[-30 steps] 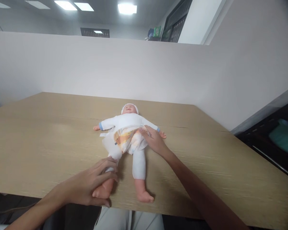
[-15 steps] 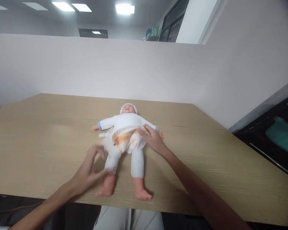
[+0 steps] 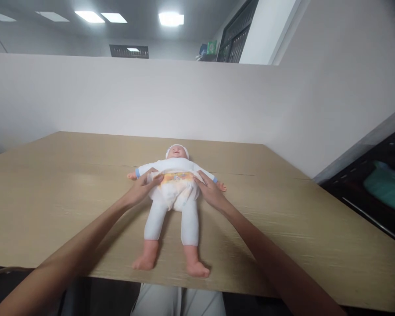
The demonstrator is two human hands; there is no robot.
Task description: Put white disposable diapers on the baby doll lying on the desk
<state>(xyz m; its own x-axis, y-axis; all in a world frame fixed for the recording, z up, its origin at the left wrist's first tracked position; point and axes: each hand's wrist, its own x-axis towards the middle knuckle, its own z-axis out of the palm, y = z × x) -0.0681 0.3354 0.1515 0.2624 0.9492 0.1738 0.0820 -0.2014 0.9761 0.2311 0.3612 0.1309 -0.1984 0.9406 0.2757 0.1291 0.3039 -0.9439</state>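
Observation:
A baby doll (image 3: 174, 163) in white clothes and a white cap lies on its back on the wooden table (image 3: 52, 188), feet toward me. A diaper (image 3: 177, 189) with an orange printed band wraps its hips. My left hand (image 3: 144, 186) pinches the diaper's left waist edge, fingers closed on it. My right hand (image 3: 209, 189) grips the right waist edge in the same way. The doll's bare feet lie near the table's front edge.
A white partition wall (image 3: 118, 96) stands behind the table. A dark shelf unit (image 3: 375, 184) holding something teal stands at the right. My lap shows under the table's front edge.
My left hand let go of the doll's left foot and moved up to the diaper's left side. The diaper front now lies flat across the doll's waist. My right hand stayed at the right side.

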